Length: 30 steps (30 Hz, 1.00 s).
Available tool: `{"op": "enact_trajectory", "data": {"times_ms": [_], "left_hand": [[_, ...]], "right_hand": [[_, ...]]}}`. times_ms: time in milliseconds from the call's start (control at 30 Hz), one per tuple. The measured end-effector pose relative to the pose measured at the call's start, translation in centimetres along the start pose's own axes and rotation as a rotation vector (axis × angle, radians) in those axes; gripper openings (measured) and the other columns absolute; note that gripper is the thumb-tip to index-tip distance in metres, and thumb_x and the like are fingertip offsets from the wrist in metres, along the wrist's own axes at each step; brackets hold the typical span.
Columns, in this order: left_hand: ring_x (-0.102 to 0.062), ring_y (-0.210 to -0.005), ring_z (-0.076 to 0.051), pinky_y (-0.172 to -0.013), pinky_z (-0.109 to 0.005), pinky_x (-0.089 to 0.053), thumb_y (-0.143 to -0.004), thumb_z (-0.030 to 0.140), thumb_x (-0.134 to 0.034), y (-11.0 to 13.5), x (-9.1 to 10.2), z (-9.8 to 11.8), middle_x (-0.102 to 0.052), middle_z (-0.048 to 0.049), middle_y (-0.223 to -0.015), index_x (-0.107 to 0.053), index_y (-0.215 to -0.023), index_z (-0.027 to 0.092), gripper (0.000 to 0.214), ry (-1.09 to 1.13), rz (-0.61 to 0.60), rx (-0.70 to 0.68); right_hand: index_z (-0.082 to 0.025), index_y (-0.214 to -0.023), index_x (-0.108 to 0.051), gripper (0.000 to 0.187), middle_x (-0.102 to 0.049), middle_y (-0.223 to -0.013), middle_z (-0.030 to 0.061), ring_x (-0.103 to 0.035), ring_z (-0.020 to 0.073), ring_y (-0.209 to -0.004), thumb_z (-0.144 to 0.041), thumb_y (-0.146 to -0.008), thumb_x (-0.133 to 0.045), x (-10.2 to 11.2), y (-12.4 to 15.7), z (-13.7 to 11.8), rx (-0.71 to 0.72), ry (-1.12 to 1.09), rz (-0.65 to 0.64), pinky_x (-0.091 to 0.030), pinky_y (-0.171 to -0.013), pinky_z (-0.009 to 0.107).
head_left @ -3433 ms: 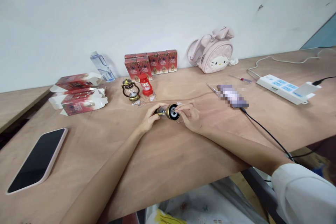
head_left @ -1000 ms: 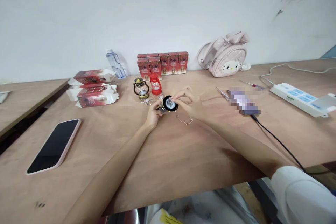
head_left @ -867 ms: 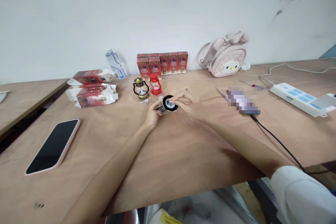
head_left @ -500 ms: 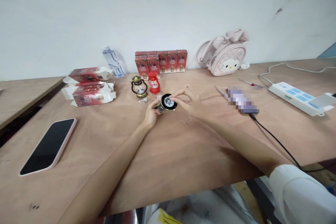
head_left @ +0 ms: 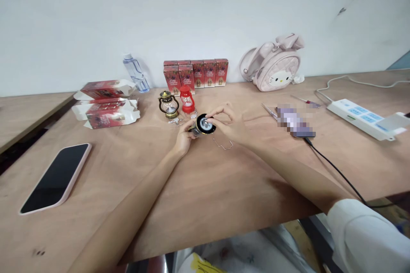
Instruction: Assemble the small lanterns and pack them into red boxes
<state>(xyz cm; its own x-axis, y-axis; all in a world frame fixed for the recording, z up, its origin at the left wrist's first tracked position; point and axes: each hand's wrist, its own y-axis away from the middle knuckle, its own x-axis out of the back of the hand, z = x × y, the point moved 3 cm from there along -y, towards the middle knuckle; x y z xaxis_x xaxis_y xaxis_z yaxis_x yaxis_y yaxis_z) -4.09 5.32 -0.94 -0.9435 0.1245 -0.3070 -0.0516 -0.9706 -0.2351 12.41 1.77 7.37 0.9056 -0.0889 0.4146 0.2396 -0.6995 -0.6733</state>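
At the centre of the frame, the left hand (head_left: 183,140) is gripping a lantern (head_left: 202,125) around its body, tipping it over so that its dark-ringed base is facing the wearer. That tilt is presumably keeping the underside in sight and within reach, with this hand doing the steadying.

The right hand (head_left: 231,126), just right of centre, is bringing thumb and forefinger together in a pinch at the base's pale disc (head_left: 204,128); its other fingers are arching away, probably so as not to cover the spot. Whether the fingertips are gripping a small part or only pressing on the disc is too small to tell.

A thin wire (head_left: 224,147) is lying on the table (head_left: 192,209) below the right hand. Left of centre, a brass lantern (head_left: 171,114) and a red lantern (head_left: 188,109) are standing upright side by side, seemingly parked beyond the hands to be out of their way. Boxes (head_left: 198,74) are lining up in the upper middle, near the wall, while opened cartons (head_left: 107,115) are lying at the left.
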Motion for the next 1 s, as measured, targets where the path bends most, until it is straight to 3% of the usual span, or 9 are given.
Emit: {"op": "enact_trajectory", "data": {"times_ms": [100,200,300,400,567,833,933,1000], "left_hand": [[-0.059,-0.084,-0.016,-0.072,-0.023,-0.043,-0.038,0.007,-0.041,0.1,-0.1,0.1,-0.067,0.0058,-0.079,-0.072,-0.076,0.023,0.051,-0.016,0.003,0.006],[-0.058,-0.081,-0.015,-0.069,-0.022,-0.042,-0.038,0.008,-0.041,0.1,0.0,0.0,-0.067,0.0058,-0.078,-0.072,-0.077,0.023,0.052,-0.029,0.006,0.017],[-0.058,-0.082,-0.016,-0.069,-0.023,-0.042,-0.038,0.008,-0.041,0.0,0.0,0.0,-0.068,0.0048,-0.078,-0.072,-0.077,0.022,0.052,-0.037,-0.014,0.017],[-0.058,-0.082,-0.018,-0.067,-0.025,-0.043,-0.039,0.008,-0.041,0.0,0.1,-0.1,-0.068,0.0028,-0.078,-0.072,-0.078,0.020,0.051,-0.061,-0.019,0.022],[-0.057,-0.078,-0.018,-0.064,-0.025,-0.042,-0.039,0.009,-0.041,0.0,0.3,-0.2,-0.067,0.0022,-0.075,-0.072,-0.079,0.019,0.051,-0.079,-0.015,0.035],[-0.056,-0.077,-0.019,-0.064,-0.026,-0.041,-0.039,0.010,-0.041,-0.1,0.5,-0.5,-0.067,0.0019,-0.077,-0.070,-0.082,0.018,0.053,-0.110,-0.060,0.037],[-0.057,-0.077,-0.019,-0.065,-0.026,-0.042,-0.040,0.010,-0.041,-0.1,0.5,-0.6,-0.068,0.0017,-0.077,-0.071,-0.083,0.019,0.054,-0.127,-0.085,0.028],[-0.057,-0.078,-0.019,-0.066,-0.026,-0.041,-0.039,0.009,-0.041,-0.2,0.5,-0.6,-0.068,0.0022,-0.078,-0.071,-0.084,0.019,0.055,-0.128,-0.086,0.016]], "right_hand": [[-0.023,-0.089,-0.059,0.014,-0.065,-0.095,0.0005,-0.055,0.0159,-0.092,-0.027,-0.078,-0.065,-0.2,-0.3,0.6,-0.063,-0.059,0.004,-0.044,-0.086,0.035],[-0.022,-0.095,-0.057,0.027,-0.063,-0.104,0.0021,-0.057,0.0151,-0.089,-0.029,-0.071,-0.069,-0.5,-0.6,1.6,-0.255,-0.217,-0.062,-0.046,-0.080,0.033],[-0.020,-0.091,-0.057,0.026,-0.065,-0.095,0.0023,-0.059,0.0143,-0.085,-0.027,-0.068,-0.069,-0.9,-0.7,2.1,-0.444,-0.396,-0.193,-0.048,-0.078,0.032],[-0.018,-0.086,-0.059,0.020,-0.067,-0.084,0.0007,-0.061,0.0139,-0.082,-0.023,-0.068,-0.068,-1.0,-0.7,1.8,-0.524,-0.459,-0.243,-0.049,-0.079,0.032],[-0.018,-0.083,-0.060,0.019,-0.068,-0.084,0.0006,-0.062,0.0135,-0.081,-0.022,-0.067,-0.069,-1.0,-0.7,1.3,-0.492,-0.474,-0.233,-0.050,-0.079,0.031],[-0.018,-0.082,-0.060,0.037,-0.068,-0.079,0.0008,-0.062,0.0125,-0.074,-0.036,-0.056,-0.081,-1.3,-0.5,2.2,-0.456,-0.500,-0.258,-0.050,-0.072,0.029],[-0.018,-0.084,-0.061,0.039,-0.068,-0.080,0.0009,-0.062,0.0120,-0.074,-0.037,-0.056,-0.081,-0.8,-0.9,2.0,-0.473,-0.502,-0.345,-0.050,-0.071,0.028],[-0.018,-0.090,-0.062,0.035,-0.069,-0.086,0.0024,-0.063,0.0124,-0.078,-0.040,-0.067,-0.074,0.0,-1.3,1.7,-0.470,-0.489,-0.424,-0.051,-0.074,0.029]]}}
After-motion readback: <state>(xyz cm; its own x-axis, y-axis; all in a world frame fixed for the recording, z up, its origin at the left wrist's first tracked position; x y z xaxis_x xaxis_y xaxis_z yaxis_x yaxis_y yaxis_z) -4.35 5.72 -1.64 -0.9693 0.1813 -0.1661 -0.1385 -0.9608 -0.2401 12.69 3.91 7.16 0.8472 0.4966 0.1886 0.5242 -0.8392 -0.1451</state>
